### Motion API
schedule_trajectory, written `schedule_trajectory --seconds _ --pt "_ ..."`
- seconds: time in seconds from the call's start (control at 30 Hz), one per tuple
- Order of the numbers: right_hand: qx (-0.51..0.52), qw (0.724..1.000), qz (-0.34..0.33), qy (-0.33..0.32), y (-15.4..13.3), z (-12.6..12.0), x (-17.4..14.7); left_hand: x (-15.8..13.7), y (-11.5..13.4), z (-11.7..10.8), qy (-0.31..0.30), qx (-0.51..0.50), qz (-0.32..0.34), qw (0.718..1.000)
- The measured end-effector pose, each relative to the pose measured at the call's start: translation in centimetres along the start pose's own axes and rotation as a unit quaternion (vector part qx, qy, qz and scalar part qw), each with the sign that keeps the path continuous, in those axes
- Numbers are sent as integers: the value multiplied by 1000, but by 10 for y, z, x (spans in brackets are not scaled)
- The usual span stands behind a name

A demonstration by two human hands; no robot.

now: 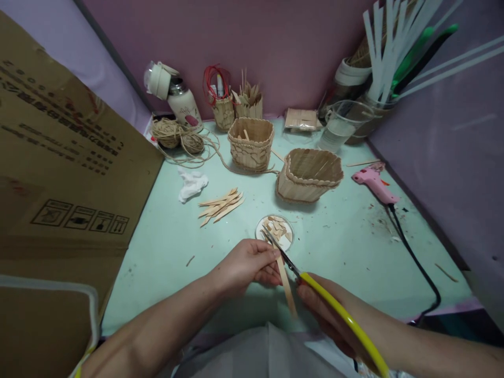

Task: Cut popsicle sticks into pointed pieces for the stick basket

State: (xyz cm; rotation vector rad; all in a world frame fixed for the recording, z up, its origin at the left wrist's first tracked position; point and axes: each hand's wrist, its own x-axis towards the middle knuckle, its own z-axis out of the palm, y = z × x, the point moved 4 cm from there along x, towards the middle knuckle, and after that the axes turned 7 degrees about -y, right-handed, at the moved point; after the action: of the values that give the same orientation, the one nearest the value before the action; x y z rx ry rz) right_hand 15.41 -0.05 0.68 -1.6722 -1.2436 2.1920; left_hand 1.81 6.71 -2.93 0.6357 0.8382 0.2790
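Observation:
My left hand [258, 261] pinches a flat wooden stick [285, 286] between thumb and fingers, its lower end pointing toward me. In my right hand [328, 307] are scissors with yellow handles [342, 315]. Their blades lie along the stick's upper end, over a small round dish [259, 236]. Short wood clippings [277, 226] fill that dish. Left of it lies a loose pile of pointed wooden sticks [220, 206]. Behind stand two baskets made of wooden pieces, one with a braided side [251, 149] and one plainer [309, 181].
A pink glue gun [374, 184] with a black cord lies at right. Twine balls [167, 132], an open bottle [185, 107] and crumpled tissue [192, 184] sit at left. A clear cup [338, 131] stands back right. A cardboard box [71, 173] borders the table's left side.

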Motion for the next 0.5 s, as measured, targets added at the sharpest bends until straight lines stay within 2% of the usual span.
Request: schedule_trajectory --seconds 0.2,0.5 --pt "-29 998 -41 35 3 -5 5 1 -1 -1 8 -4 -7 1000" --pt "-31 999 -30 24 8 -12 8 1 0 1 5 3 -16 1000"
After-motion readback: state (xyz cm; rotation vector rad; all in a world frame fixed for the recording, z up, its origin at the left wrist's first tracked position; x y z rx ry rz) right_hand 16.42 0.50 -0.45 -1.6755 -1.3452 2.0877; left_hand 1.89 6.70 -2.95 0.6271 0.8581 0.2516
